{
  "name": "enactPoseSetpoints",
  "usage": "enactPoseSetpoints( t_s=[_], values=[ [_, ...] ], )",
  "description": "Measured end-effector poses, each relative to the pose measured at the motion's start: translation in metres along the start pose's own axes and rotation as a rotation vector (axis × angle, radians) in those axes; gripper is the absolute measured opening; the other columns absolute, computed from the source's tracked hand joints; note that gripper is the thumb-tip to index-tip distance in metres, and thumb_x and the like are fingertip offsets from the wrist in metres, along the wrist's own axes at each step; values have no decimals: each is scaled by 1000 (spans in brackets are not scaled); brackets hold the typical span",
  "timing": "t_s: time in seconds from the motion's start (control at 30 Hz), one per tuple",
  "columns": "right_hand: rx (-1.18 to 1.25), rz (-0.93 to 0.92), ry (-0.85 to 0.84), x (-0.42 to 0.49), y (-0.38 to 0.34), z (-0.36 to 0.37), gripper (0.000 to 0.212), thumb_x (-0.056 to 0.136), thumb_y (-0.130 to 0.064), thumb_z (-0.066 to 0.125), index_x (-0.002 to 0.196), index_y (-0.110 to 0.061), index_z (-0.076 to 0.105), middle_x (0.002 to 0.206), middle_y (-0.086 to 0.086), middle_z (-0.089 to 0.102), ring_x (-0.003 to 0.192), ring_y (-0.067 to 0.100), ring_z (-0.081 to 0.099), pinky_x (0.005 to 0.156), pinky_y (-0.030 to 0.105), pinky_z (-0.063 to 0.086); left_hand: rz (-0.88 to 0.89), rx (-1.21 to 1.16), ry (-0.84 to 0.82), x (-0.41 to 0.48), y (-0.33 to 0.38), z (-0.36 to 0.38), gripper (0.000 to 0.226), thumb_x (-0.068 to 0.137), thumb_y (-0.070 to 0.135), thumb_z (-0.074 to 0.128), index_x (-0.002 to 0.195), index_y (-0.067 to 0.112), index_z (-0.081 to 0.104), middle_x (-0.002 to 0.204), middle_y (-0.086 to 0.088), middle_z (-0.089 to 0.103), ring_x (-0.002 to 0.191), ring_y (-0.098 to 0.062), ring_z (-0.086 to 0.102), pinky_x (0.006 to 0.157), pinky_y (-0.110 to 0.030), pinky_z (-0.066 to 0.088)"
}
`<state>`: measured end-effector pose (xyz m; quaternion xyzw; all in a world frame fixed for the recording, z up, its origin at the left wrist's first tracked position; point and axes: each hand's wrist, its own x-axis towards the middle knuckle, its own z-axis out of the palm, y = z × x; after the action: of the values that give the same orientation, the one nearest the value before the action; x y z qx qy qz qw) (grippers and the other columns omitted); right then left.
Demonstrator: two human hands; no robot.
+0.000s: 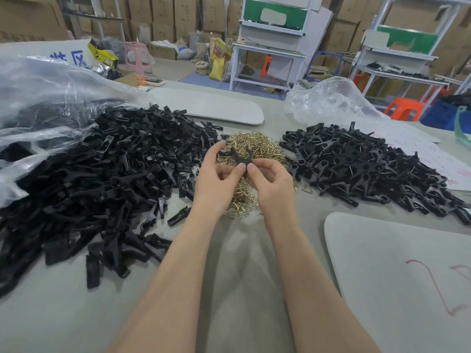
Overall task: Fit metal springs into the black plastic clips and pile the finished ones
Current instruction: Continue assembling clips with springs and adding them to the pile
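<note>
While above brass springs (257, 146), black fork-pronged clip (240, 157) in left hand (219, 175) and right hand (271, 180) fingers' (252, 168) pinch.

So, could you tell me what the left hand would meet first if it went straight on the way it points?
Probably the heap of springs just beyond the clip that the left hand and right hand pinch, though its height above the heap is unclear.

black clips (107, 174), brass-gold springs (257, 146), grey-green table (229, 263)
</note>
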<state>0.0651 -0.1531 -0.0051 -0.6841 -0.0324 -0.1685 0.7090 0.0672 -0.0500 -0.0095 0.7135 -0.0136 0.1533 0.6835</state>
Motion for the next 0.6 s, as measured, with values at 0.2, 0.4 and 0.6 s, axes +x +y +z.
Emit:
enactPoseSetpoints(
  t_s=[0.2,0.4,0.6],
  values=[
    [132,58,28,2,-2,-2,12,90,-3,60,86,-14,61,83,3,69,76,10,67,70,19,52,85,105,25,2,2,0,23,96,11,50,112,20,65,84,5,67,80,-10,64,89,-35,53],
    [187,81,27,2,-4,-2,11,90,-2,61,85,-12,62,76,2,69,69,8,66,67,17,52,200,400,-4,1,-1,3,14,93,20,58,99,15,69,93,5,57,85,-11,56,72,-17,39],
    [308,140,8,2,-7,-2,10,89,0,60,85,-10,63,67,-5,70,67,6,67,67,16,52,108,178,-16,-1,3,1,8,92,28,59,92,34,54,91,15,61,89,-4,59,74,-14,42]
  ],
)
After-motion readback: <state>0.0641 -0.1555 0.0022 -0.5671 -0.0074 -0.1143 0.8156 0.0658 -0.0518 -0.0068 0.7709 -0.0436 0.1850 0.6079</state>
